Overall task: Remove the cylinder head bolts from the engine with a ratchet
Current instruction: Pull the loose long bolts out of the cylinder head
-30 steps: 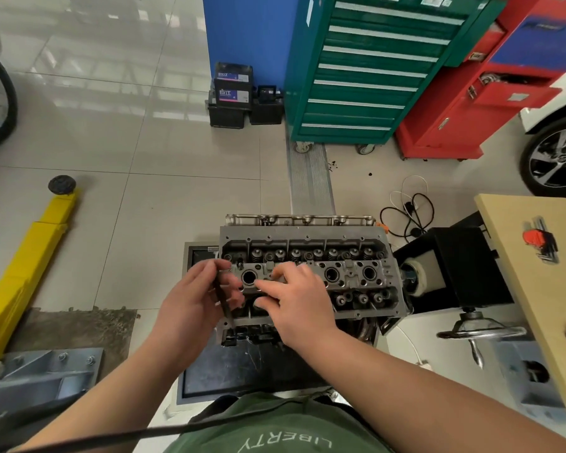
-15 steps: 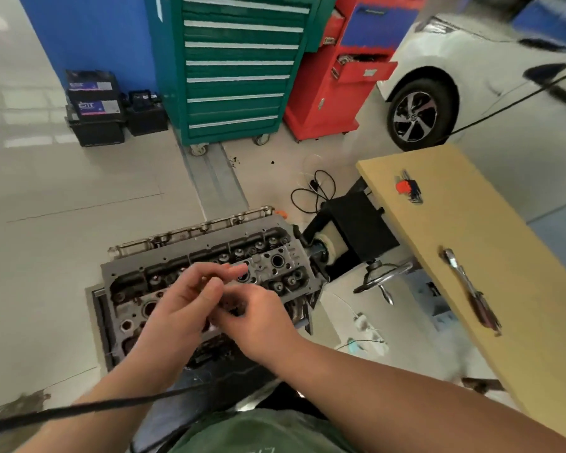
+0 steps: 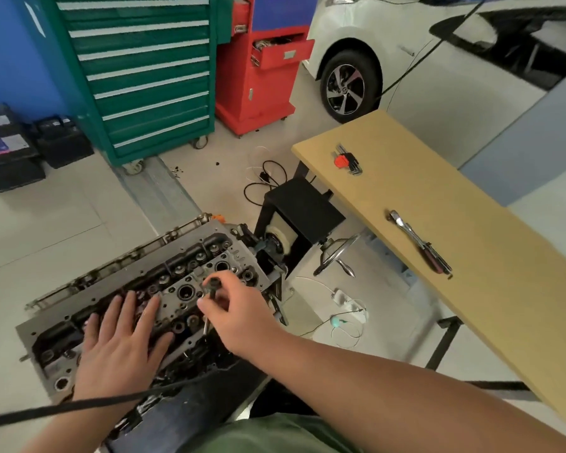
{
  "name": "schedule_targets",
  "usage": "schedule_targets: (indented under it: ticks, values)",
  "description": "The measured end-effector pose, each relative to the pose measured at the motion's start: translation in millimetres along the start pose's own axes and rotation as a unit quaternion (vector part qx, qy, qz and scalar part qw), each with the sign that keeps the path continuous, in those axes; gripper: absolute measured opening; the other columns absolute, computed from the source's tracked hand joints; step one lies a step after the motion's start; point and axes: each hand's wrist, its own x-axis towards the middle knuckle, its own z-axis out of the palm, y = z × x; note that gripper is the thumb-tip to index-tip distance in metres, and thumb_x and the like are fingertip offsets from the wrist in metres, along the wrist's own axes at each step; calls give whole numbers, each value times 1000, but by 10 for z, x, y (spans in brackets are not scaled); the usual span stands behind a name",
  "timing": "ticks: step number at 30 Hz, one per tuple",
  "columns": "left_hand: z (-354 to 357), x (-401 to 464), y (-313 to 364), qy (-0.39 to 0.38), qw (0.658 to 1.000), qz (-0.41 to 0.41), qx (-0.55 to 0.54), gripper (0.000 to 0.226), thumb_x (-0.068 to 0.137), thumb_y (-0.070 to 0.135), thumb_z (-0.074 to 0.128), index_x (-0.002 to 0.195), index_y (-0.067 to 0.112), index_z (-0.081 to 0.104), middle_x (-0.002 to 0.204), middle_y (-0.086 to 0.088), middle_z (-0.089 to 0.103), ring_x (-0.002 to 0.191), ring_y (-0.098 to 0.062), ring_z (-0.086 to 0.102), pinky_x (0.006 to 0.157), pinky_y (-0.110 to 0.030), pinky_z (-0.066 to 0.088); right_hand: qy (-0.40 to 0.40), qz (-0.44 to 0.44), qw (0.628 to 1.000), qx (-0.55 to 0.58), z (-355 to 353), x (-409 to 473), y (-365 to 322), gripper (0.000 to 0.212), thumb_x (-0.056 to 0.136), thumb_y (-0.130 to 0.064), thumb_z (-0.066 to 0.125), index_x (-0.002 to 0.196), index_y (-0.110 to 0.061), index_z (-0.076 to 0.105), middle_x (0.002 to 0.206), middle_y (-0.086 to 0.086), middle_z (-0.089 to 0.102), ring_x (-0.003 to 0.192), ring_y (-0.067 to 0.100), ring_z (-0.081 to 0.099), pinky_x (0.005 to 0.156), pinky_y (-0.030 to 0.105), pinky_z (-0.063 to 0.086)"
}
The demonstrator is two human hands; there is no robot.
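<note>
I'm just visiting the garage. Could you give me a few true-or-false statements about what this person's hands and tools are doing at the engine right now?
1. The left hand lies flat on the cylinder head. True.
2. The right hand is empty. False: it pinches a bolt.
3. The ratchet is on the engine. False: it lies on the wooden table.
4. A hex key set lies on that table. True.
5. The red cabinet has all drawers closed. False: one is open.
</note>
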Motion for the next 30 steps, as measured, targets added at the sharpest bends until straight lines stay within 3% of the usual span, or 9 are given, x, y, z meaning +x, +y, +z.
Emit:
schedule_targets:
  ticks: [2,5,8,12,15,17,21,26,30]
  values:
    - [41,-9,3,19,1000,-2,17,88,93,81,6,166,34,26,171,-10,27,160,-31,17,130,-55,9,12,-24,999,-23,11,41,-34,24,97,-56,53,111,-36,56,75,-14,63,65,-2,58,59,12,40]
    - [38,-2,-8,26,999,-1,24,87,94,81,9,164,34,31,169,-10,32,159,-32,23,129,-56,14,29,-90,992,-88,27,89,-17,23,99,-52,53,100,-30,62,86,-13,62,81,2,57,73,25,50]
    - [29,-26,-12,29,999,6,42,87,94,82,15,165,34,30,169,-11,32,158,-33,24,128,-56,16,22,-119,988,-100,5,113,90,20,100,-39,58,114,-26,66,106,-12,67,98,-1,59,89,15,50]
    - [35,-19,-27,29,999,13,38,88,94,85,17,165,35,26,171,-9,27,160,-30,19,129,-54,11,41,-125,986,-98,6,82,232,28,100,-27,61,128,-27,63,113,-14,71,101,-20,56,89,1,44]
    - [65,-22,-35,41,998,17,33,94,91,92,19,166,36,23,172,-9,25,161,-29,15,129,-54,9,17,-104,992,-69,35,68,287,30,99,-22,62,128,-30,60,109,-15,71,102,-7,65,90,14,53]
    - [82,-28,-30,51,998,22,30,102,86,97,24,166,35,24,172,-9,26,161,-29,14,129,-55,9,16,-107,992,-70,54,56,310,26,99,-22,62,124,-29,62,108,-14,72,103,-4,66,90,13,52]
    - [81,-42,-3,62,997,25,26,111,79,102,28,166,33,26,172,-10,25,161,-28,12,129,-57,12,53,-175,981,-61,119,25,247,22,100,-23,61,122,-20,64,108,-8,72,104,2,67,91,21,56]
    - [95,-38,3,65,997,22,18,111,79,102,28,166,33,24,173,-9,23,162,-27,9,129,-58,14,-32,-223,968,-107,312,30,164,22,101,-17,59,122,-14,64,110,-1,71,103,9,66,92,20,53]
    - [89,-50,14,72,997,25,12,110,80,101,27,166,33,24,173,-10,24,162,-28,10,129,-58,12,-15,-202,971,-126,385,115,176,22,101,-17,57,122,-15,64,110,0,71,102,11,66,91,21,52]
